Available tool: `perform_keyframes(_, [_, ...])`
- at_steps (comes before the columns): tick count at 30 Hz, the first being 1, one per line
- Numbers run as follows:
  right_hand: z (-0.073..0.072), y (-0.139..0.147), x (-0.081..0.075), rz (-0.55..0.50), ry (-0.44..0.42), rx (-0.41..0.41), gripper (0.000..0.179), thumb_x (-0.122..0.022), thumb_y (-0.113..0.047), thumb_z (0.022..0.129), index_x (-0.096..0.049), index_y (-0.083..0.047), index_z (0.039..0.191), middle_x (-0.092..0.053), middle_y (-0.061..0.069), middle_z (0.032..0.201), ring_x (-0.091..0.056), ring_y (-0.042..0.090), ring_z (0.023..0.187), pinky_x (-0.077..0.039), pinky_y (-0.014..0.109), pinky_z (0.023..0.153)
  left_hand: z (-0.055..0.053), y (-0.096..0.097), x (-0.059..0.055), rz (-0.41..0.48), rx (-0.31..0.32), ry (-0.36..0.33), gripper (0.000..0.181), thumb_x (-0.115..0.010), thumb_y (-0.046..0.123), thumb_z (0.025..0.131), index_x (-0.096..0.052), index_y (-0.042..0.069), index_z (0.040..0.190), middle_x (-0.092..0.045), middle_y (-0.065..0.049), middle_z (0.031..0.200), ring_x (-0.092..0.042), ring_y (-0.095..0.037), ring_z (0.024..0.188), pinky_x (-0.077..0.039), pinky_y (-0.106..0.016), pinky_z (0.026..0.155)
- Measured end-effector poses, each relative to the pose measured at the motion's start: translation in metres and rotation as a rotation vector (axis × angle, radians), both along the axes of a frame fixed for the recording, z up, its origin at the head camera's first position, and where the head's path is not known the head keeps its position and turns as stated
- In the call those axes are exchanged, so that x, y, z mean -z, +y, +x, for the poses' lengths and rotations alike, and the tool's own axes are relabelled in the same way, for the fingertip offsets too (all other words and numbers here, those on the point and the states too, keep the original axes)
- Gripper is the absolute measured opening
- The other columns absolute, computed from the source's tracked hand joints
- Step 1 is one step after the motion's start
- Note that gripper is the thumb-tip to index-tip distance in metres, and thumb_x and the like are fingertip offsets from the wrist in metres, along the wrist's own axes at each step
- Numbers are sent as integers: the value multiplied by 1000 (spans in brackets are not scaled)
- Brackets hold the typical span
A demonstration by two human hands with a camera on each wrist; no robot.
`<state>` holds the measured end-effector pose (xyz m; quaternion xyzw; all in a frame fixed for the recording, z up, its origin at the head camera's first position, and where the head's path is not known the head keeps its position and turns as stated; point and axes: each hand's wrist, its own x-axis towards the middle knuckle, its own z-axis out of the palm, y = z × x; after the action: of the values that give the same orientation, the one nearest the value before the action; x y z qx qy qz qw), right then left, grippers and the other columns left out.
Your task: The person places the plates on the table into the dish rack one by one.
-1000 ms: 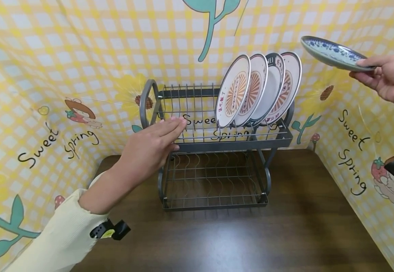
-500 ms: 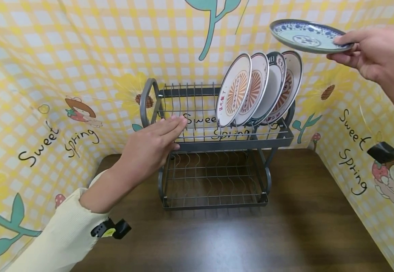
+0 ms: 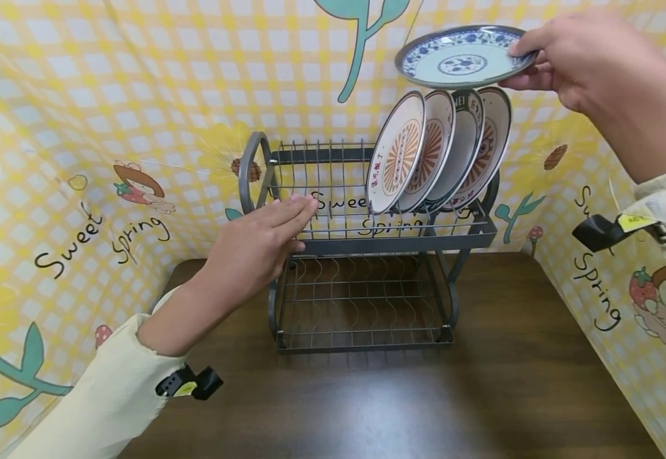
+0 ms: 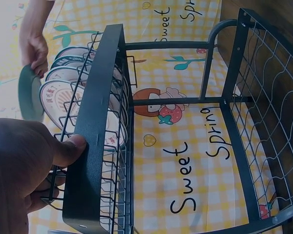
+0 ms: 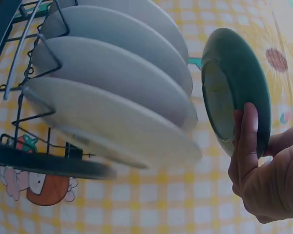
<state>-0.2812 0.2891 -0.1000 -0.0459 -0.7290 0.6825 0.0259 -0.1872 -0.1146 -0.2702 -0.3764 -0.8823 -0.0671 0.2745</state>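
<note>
My right hand (image 3: 574, 60) pinches the rim of a plate (image 3: 464, 75) with a blue floral border, thumb on top and fingers underneath. It is held nearly flat, above and in front of the standing plates in the head view. In the right wrist view the plate's green underside (image 5: 239, 63) shows. My left hand (image 3: 252, 245) grips the front rail of a grey two-tier dish rack (image 3: 393, 245) at its left part. In the left wrist view the thumb (image 4: 74, 146) presses the rail's front face while the fingers curl behind it among the wires.
Several white plates with printed patterns (image 3: 397, 156) stand tilted in the right half of the upper tier. Below is the lower tier (image 3: 362, 349) with wavy wires, on a brown wooden table (image 3: 339, 408). Yellow checked cloth (image 3: 155, 76) surrounds it on the back and sides.
My right hand has carried the blue-bordered plate leftward and up, from the far right to over the standing plates, turning its face more into view. The left hand has stayed on the rack.
</note>
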Motion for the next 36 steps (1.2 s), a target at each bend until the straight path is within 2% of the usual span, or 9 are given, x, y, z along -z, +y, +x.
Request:
perform_keyframes(3, [-2,-15,-6,91,4,-8,55,-63,-7,100,-39,-12,149,-61,4,93,-75,14,63,-63,20,61,0,0,0,6,1,-1,57,-75,9,93,-57,7,146,-60,-10,147,-59,-27,135,-50,-45,114])
perform_keyframes(5, [0,-24,-8,155,17,-20,40,-62,-8,100,-47,-9,137,-59,5,99,-75,13,63,-63,20,61,0,-1,0,8,0,-1,56,-75,9,93,-57,7,147,-60,-10,147,-60,-27,135,-50,-45,115])
perform_keyframes(7, [2,-34,-10,220,30,-23,25,-61,-10,101,-50,-9,123,-58,7,104,-75,12,63,-63,19,61,0,-1,0,7,-1,-1,56,-74,9,94,-56,7,147,-60,-10,147,-60,-27,135,-49,-45,115])
perform_keyframes(11, [7,-55,-12,332,71,-43,9,-59,-11,102,-52,-8,107,-52,10,112,-72,7,58,-62,17,60,1,0,-1,5,-3,-4,56,-74,10,94,-56,8,147,-59,-9,148,-59,-27,136,-49,-44,115])
perform_keyframes(17, [16,-87,-15,525,100,-35,17,-56,-18,103,-51,-3,98,-55,9,107,-70,5,55,-63,19,61,2,0,-1,9,3,0,56,-75,10,93,-57,6,146,-59,-11,147,-59,-28,135,-50,-46,114])
perform_keyframes(21, [23,-107,-14,709,166,-23,22,-54,-23,104,-53,-2,96,-59,6,102,-70,1,57,-63,21,64,2,-1,-1,8,-1,-1,56,-75,10,93,-56,6,146,-59,-11,147,-60,-28,135,-50,-46,114])
perform_keyframes(27, [31,-131,-8,978,226,-20,22,-52,-20,102,-58,-3,90,-71,15,117,-64,-4,50,-62,19,62,1,-1,-1,-1,-12,-9,57,-74,11,94,-56,8,147,-58,-10,149,-59,-27,136,-50,-46,114])
perform_keyframes(31, [28,-146,-5,1095,238,-15,16,-52,-13,97,-54,-4,84,-72,22,111,-56,-5,39,-61,20,54,2,-2,-2,-1,-13,0,57,-75,11,93,-56,8,147,-58,-10,149,-59,-27,136,-50,-45,114])
perform_keyframes(36, [24,-163,5,1136,242,-21,12,-50,-4,92,-51,-6,80,-67,18,96,-56,1,36,-61,23,50,1,-1,-1,7,-13,13,57,-76,13,93,-57,8,147,-59,-10,148,-60,-27,135,-50,-45,113])
